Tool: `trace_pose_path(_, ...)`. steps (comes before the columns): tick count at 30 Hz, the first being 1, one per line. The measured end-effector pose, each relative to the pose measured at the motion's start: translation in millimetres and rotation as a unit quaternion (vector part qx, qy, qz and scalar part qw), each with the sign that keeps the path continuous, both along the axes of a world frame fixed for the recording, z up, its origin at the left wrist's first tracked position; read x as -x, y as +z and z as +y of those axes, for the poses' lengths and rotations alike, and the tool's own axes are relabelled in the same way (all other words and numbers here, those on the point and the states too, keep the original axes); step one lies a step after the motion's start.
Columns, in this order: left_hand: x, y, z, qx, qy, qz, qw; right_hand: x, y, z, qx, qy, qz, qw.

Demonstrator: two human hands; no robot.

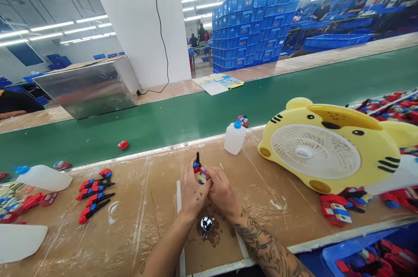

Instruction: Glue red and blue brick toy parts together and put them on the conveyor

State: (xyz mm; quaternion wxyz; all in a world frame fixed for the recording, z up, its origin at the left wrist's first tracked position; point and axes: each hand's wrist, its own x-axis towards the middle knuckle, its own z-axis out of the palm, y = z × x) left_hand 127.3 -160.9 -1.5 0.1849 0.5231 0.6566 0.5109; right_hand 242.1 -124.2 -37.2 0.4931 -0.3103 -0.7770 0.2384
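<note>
Both my hands meet over the middle of the brown work surface around one small red, blue and black plastic toy part [203, 175]. My left hand [193, 190] grips it from the left, a black peg sticking up above the fingers. From the other side my right hand [222, 187] closes its fingers on the same part; its fingertips are partly hidden. Below the hands sits a small round black-and-white thing [206, 224] in a dark wet stain. Several similar red and blue parts with black rods [94, 194] lie in a row to the left.
A yellow animal-faced fan [313, 150] stands at right, beside more red parts [336, 209]. A white bottle with a blue cap [234, 138] stands ahead; another bottle [44, 177] lies left. Beyond runs a green conveyor belt [176, 116]. A blue bin [333, 257] is at lower right.
</note>
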Motion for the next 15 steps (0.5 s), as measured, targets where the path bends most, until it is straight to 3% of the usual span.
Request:
trace_pose_path(4,13,10.8,46,0.056,-0.051,0.114,0.991,-1,-4.4,7,0.053,-0.041,-0.002,0.998)
trace_pose_path(8,53,22.5,126,0.142,-0.072,0.171,0.972,-2,-8.3,19,0.086,-0.033,-0.019,0.996)
trace_pose_path(12,88,35.5,204,0.231,-0.098,0.256,0.934,0,-10.7,25,0.084,-0.022,-0.033,0.996)
trace_pose_path(15,102,40.8,241,0.288,-0.111,0.310,0.900,1,-15.2,28,0.082,-0.022,-0.051,0.995)
